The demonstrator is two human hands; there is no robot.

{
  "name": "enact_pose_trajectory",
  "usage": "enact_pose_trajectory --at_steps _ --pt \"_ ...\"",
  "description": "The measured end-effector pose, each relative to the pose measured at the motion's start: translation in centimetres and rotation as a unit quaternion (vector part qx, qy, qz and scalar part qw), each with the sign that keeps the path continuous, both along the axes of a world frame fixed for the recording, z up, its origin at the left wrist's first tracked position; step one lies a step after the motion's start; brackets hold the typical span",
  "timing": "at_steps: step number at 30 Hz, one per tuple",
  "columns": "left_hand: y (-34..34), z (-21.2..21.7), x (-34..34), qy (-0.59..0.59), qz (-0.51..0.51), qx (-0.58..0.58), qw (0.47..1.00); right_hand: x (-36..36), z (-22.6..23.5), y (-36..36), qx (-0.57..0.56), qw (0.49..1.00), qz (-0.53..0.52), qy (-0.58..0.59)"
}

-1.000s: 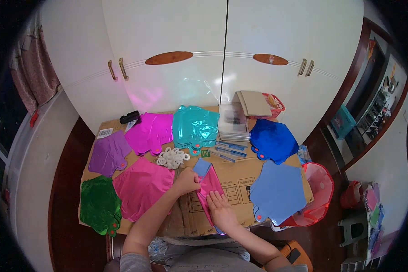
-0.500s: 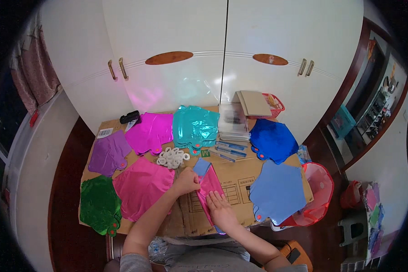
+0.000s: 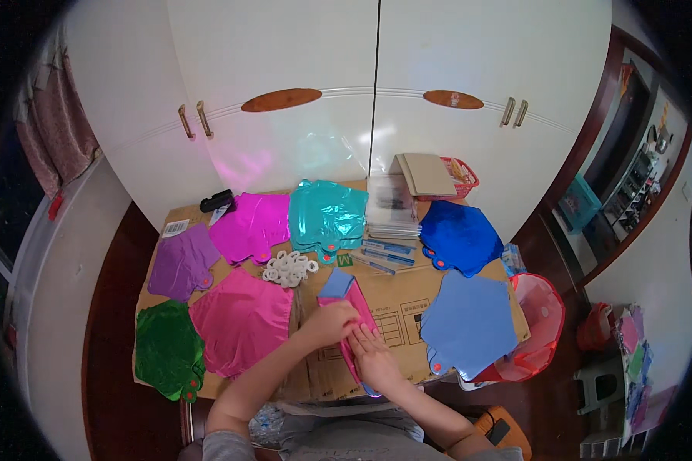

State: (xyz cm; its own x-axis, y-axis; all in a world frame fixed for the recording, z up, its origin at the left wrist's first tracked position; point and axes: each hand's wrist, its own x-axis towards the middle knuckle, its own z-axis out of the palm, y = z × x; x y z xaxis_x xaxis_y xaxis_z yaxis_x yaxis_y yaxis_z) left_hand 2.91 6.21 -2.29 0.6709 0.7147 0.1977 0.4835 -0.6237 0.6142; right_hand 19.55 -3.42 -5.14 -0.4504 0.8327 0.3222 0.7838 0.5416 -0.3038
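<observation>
A long, narrow folded strip of shiny pink foil (image 3: 361, 302), seemingly a flat foil balloon, lies before me on the cardboard. Light blue foil (image 3: 336, 283) shows at its far end. My left hand (image 3: 334, 323) is closed at the strip's middle, fingers pinched on the pink foil; what lies under them is partly hidden. Close beside it, my right hand (image 3: 376, 361) lies flat with fingers stretched out, pressing on the strip. Left of my hands spreads a larger pink foil piece (image 3: 242, 323). To the right rests a stack of light blue foil pieces (image 3: 470, 319).
Cardboard (image 3: 407, 365) covers the table. Around it lie green (image 3: 169, 342), purple (image 3: 181, 265), magenta (image 3: 254, 223), teal (image 3: 329, 215) and dark blue foil (image 3: 461, 237). White rings (image 3: 290, 269), slim blue-and-white packets (image 3: 388, 252) and a red bin (image 3: 550, 307) are nearby.
My left hand has moved right and closer to my right hand along the pink strip. More light blue foil shows at the far end. The right hand stays pressed flat.
</observation>
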Motion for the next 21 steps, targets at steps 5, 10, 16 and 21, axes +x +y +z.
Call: enact_pose_trajectory --at_steps 5,10,16,21 --pt "-0.7 0.1 1.3 0.009 -0.055 0.011 0.998 0.0 -0.1 0.0 -0.023 1.0 0.002 0.009" --pt "-0.5 0.1 1.8 0.029 -0.042 0.039 0.998 0.0 0.1 -0.1 0.008 1.0 0.003 0.015" --pt "-0.1 0.7 2.4 0.121 0.003 0.006 0.993 0.1 0.2 0.0 -0.02 1.0 0.013 0.006" --pt "0.6 -0.1 2.6 0.139 0.04 0.007 0.989 0.1 0.0 0.0 -0.006 1.0 0.01 -0.009"
